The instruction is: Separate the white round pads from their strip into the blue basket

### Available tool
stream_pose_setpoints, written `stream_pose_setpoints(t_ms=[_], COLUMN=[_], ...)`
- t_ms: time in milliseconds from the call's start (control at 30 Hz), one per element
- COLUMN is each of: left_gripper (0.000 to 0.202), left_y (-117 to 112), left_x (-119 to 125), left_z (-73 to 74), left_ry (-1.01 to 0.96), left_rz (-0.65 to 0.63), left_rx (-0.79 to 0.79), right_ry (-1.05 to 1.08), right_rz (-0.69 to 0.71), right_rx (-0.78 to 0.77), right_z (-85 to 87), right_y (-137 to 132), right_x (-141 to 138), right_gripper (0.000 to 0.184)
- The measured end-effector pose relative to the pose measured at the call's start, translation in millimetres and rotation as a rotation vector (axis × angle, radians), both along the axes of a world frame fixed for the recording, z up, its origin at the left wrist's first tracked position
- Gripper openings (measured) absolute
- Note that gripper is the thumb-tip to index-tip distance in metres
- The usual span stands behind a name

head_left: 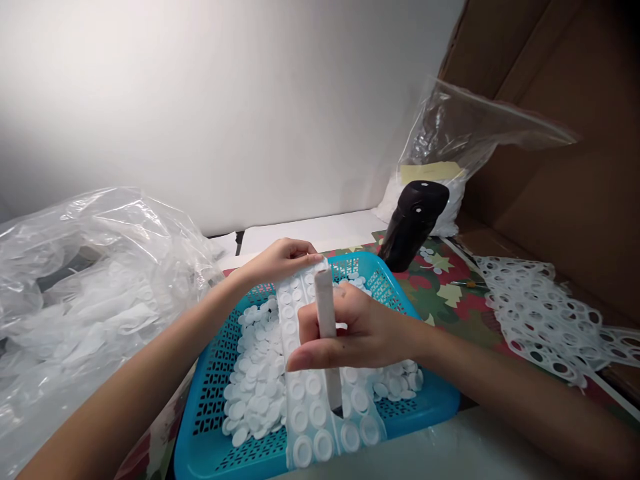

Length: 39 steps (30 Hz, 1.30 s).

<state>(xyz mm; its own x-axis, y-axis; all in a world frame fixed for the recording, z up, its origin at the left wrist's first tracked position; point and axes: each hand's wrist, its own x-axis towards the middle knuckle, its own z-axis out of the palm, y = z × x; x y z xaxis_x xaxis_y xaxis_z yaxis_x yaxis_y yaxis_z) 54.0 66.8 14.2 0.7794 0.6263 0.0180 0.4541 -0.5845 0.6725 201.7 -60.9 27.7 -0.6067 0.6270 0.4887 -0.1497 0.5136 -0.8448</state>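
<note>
My left hand point(293, 259) pinches the far end of a white plastic sheet point(316, 437) covered in rows of raised round discs. The sheet slopes down toward me over a blue basket point(186, 440). In my closed right hand point(357, 327) is a flat white stick with a dark tip point(326, 300), held upright in front of the sheet, its tip low near the discs. Whether the tip touches the sheet, I cannot tell. Many loose white discs point(257, 390) lie in the basket beneath both hands.
A clear plastic bag point(115, 293) with white pieces bulges at left. Behind the basket at right stand a black bottle point(413, 223) and a clear bag with white contents point(453, 207). White sheets with punched holes point(545, 313) lie at right beside a cardboard wall point(565, 193).
</note>
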Motion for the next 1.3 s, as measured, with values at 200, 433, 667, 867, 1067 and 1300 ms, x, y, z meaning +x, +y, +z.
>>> stream_pose_setpoints(t_ms=[200, 433, 667, 867, 1067, 1300], left_gripper=[0.035, 0.035, 0.035, 0.035, 0.036, 0.036], left_y=[0, 0, -1, -2, -3, -1], left_x=[0, 0, 0, 0, 0, 0], left_z=[1.6, 1.4, 1.5, 3.7, 4.3, 2.8], left_ry=[0.014, 0.015, -0.008, -0.002, 0.004, 0.002], left_rz=[-0.023, -0.024, -0.009, -0.016, -0.033, -0.034], left_rx=[-0.010, -0.008, -0.026, -0.038, -0.001, -0.007], right_ry=[-0.127, -0.172, 0.114, 0.011, -0.011, -0.141], right_rz=[0.104, 0.133, -0.016, 0.022, 0.034, 0.078], right_rx=[0.055, 0.118, -0.135, -0.097, -0.037, 0.146], right_z=[-2.8, -2.0, 2.1, -0.3, 0.3, -2.7], right_y=[-2, -5, -2, -5, -4, -10], right_x=[1, -2, 0, -2, -2, -6], right_gripper=[0.036, 0.038, 0.035, 0.027, 0.030, 0.038])
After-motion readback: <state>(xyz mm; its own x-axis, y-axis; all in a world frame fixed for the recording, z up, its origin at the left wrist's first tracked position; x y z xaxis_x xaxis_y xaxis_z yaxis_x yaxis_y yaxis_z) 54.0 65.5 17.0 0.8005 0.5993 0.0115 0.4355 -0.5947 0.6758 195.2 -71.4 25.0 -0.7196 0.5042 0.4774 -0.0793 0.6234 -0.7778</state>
